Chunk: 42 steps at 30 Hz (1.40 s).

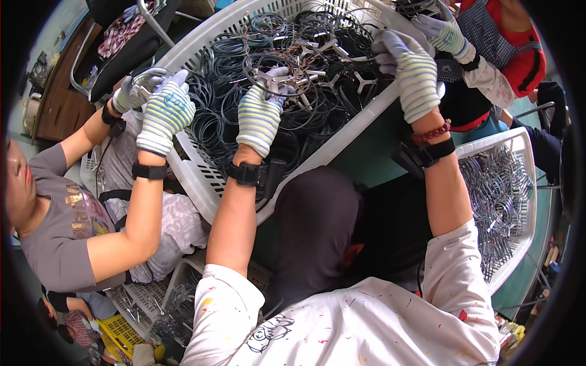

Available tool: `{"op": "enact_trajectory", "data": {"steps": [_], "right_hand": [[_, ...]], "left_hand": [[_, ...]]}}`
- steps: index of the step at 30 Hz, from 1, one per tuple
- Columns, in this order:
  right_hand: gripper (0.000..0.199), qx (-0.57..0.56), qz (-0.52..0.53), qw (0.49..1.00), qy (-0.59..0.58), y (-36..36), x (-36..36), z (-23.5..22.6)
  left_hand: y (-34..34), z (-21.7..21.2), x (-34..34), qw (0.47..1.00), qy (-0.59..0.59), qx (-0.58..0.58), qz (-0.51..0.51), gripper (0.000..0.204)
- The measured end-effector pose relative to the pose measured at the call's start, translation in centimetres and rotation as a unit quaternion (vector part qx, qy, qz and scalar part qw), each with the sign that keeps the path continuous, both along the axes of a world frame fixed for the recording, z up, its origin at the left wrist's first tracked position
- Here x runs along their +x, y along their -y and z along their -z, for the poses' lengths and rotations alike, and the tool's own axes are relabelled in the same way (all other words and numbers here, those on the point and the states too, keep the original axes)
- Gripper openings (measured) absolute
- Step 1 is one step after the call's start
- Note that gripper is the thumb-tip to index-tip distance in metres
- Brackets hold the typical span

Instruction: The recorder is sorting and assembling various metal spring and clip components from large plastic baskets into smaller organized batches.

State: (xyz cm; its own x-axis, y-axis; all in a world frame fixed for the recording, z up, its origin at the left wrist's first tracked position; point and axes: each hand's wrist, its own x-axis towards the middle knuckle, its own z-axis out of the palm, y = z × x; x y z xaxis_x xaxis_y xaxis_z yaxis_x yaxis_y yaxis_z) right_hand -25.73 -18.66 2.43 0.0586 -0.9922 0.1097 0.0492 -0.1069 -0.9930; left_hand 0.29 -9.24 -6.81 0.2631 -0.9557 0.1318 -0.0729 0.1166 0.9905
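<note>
The left hand has its grip on a three-armed metal piece over the white basket of cable coils, the right hand's I can't tell, and this apparent untangling likely wants a gentle pull next.

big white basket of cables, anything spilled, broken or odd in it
Nothing looks spilled or plainly broken. The dark cable coils lie jumbled in the white plastic basket, with three-armed metal pieces among them pointing every which way, so it looks untidy. Fine damage would be too small to tell.
</note>
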Motion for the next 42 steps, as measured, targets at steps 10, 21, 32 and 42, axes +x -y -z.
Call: {"op": "enact_trajectory", "data": {"steps": [10,21,32,42], "right_hand": [[0.025,-0.058,-0.054,0.992,-0.094,-0.8,3.1,0.5],[0.023,-0.082,-0.214,0.958,-0.171,-3.1,3.2,-0.9],[0.055,-0.086,-0.394,0.887,-0.227,-2.4,1.1,-0.9],[0.031,-0.128,-0.297,0.917,-0.236,-3.5,2.1,-1.2]], "left_hand": [[-1.6,-2.5,0.4,0.957,0.23,0.07,0.164,0.044],[-1.6,-1.6,1.6,0.963,0.084,0.171,0.193,0.051],[-1.4,-1.4,1.5,0.964,0.107,0.125,0.208,0.036],[-1.1,-0.8,1.4,0.961,0.148,0.119,0.203,0.04]]}}
